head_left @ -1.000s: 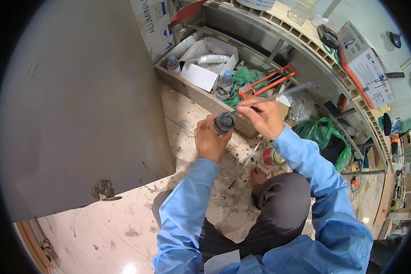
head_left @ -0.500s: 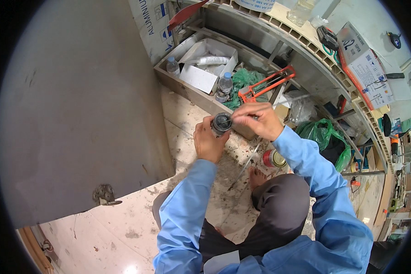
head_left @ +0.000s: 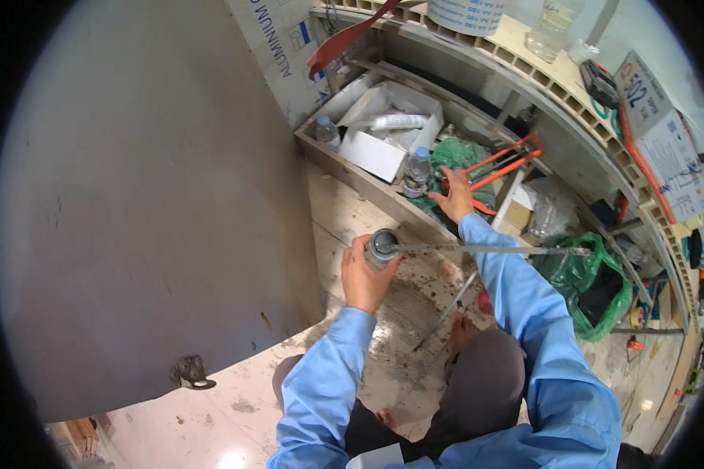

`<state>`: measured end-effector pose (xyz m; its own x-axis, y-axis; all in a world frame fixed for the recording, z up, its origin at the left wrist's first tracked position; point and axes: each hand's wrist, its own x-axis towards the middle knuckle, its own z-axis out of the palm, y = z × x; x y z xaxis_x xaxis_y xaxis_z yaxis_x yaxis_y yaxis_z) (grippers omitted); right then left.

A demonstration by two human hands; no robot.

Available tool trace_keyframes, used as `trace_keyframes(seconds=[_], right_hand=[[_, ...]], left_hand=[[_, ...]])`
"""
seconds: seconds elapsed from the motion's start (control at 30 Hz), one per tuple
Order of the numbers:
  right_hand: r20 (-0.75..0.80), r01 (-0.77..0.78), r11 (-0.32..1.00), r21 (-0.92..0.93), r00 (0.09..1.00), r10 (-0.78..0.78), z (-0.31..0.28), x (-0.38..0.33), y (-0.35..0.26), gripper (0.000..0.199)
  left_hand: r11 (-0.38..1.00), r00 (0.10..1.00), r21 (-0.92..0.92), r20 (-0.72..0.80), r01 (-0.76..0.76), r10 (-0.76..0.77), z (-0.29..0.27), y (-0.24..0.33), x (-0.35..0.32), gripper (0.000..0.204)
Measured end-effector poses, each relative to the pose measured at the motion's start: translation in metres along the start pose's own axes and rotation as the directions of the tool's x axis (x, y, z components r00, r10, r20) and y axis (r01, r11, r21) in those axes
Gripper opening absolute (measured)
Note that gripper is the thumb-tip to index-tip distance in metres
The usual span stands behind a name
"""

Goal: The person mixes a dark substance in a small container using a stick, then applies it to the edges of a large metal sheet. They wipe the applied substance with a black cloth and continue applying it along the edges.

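Observation:
A small clear cup or jar [head_left: 382, 262] with dark grey stuff inside is gripped in my left hand [head_left: 364, 275], upright above the floor. A long thin metal strip [head_left: 446, 248] leans out of its mouth and stretches right, passing above my right forearm. My right hand [head_left: 456, 199] is off the strip, with thumb and fingers apart. It reaches over the wooden tray [head_left: 368, 180], beside a clear bottle with a blue cap [head_left: 417, 173] and the handle end of an orange frame tool [head_left: 516, 156], like a caulking gun. Contact with either is unclear.
The tray also holds a white box [head_left: 371, 155] with a tube, another small bottle [head_left: 328, 134] and green plastic [head_left: 454, 152]. A big grey panel [head_left: 156, 195] stands at my left. Rightward are a green bag [head_left: 602, 273] and a curved shelf edge [head_left: 555, 109].
My right hand has let go of the metal strip and moved forward into the tray area. The strip now lies tilted out of the cup to the right. The view has shifted slightly.

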<state>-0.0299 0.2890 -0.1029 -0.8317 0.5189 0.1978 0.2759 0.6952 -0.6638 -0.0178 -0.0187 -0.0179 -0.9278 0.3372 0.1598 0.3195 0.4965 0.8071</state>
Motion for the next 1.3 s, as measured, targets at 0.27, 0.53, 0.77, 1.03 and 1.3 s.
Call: trace_keyframes(seconds=[0.27, 0.53, 0.77, 1.03, 1.3], right_hand=[[-0.048, -0.047, 0.994, 0.094, 0.997, 0.052, 0.087, 0.041, 0.031, 0.075], [-0.139, 0.213, 0.911, 0.352, 0.975, -0.174, -0.038, 0.019, -0.043, 0.068], [0.339, 0.607, 0.794, -0.018, 0.751, -0.566, -0.177, -0.013, -0.111, 0.071], [0.577, 0.813, 0.412, -0.412, 0.582, -0.572, -0.226, -0.035, -0.169, 0.079], [0.627, 0.859, 0.161, -0.486, 0.471, -0.621, -0.224, -0.037, -0.208, 0.041]], left_hand=[[0.999, 0.999, 0.014, 0.013, 0.032, -0.032, -0.007, -0.008, -0.013, 0.055], [1.0, 0.999, -0.004, 0.034, 0.028, -0.028, -0.007, 0.0, -0.01, 0.06], [0.992, 0.993, -0.075, 0.062, -0.097, 0.102, 0.008, 0.013, -0.008, 0.063], [0.99, 0.983, 0.015, 0.121, -0.143, 0.14, 0.009, 0.02, -0.009, 0.06], [0.992, 0.983, -0.001, 0.134, -0.126, 0.125, -0.001, 0.021, -0.009, 0.061]])
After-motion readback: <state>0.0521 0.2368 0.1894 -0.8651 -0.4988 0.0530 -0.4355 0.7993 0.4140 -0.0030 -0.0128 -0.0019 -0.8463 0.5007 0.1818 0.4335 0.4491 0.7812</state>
